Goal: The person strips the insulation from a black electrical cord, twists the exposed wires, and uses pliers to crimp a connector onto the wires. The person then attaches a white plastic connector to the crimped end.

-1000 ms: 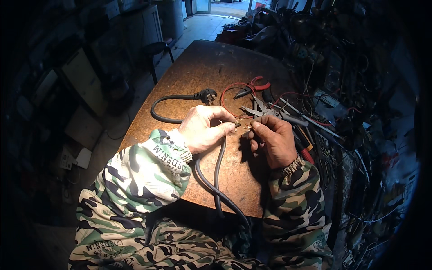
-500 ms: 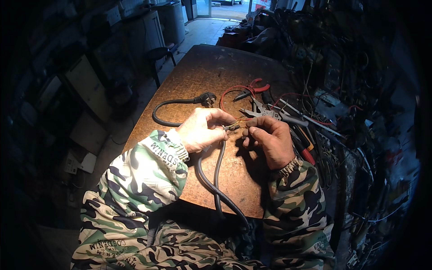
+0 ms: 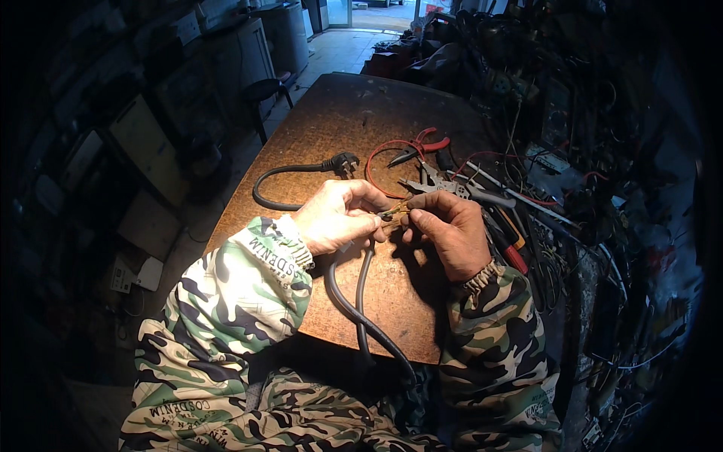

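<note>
My left hand [image 3: 331,218] pinches the end of a black power cable between thumb and fingers, over the middle of the table. Thin, yellowish bare wires [image 3: 395,212] stick out from that grip toward the right. My right hand [image 3: 452,233] has its thumb and forefinger closed on these wires, close to the left fingertips. The fingers partly hide the join. Beyond my left hand lies a black plug [image 3: 343,164] on a curved length of black cable [image 3: 279,174]. Two strands of black cable [image 3: 361,297] run below my hands and over the table's near edge.
Red-handled pliers [image 3: 431,144], grey-handled pliers [image 3: 489,198] and a looped red wire [image 3: 369,166] lie on the wooden table [image 3: 324,120] beyond my right hand. Tools with red and yellow handles [image 3: 515,258] crowd its right side, beside piled cables. A dark stool [image 3: 261,91] stands at far left.
My right fingertips have shifted slightly left and closed in on the wires by the left hand. The left hand keeps its hold on the cable.
</note>
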Motion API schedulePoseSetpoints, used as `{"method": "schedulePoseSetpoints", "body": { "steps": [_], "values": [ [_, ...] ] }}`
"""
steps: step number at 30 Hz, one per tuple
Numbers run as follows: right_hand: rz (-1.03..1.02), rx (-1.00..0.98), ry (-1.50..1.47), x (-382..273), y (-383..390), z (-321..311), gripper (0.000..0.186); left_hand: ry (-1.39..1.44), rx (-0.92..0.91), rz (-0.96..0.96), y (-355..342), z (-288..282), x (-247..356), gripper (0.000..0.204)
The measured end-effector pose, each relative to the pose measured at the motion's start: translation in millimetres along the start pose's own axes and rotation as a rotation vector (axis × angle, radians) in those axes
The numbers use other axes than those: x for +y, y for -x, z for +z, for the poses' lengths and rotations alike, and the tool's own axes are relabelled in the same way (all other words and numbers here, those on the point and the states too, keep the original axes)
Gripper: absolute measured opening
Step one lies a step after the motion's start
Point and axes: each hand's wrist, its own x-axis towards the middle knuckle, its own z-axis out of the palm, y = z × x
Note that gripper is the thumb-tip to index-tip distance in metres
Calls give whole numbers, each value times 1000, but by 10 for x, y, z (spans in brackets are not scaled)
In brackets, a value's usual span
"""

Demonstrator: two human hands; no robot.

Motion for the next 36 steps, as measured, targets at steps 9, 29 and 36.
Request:
{"method": "schedulePoseSetpoints", "body": {
  "steps": [9,29,36],
  "values": [
    [-9,-4,22,38,-3,-11,17,-14,0,-23,-13,2,-21,29],
    [-9,-4,22,39,-11,2,14,-104,43,-31,-20,-6,-50,21],
    [-25,-14,29,37,-9,9,13,-96,49,24,-22,14,-71,20]
  ]
}}
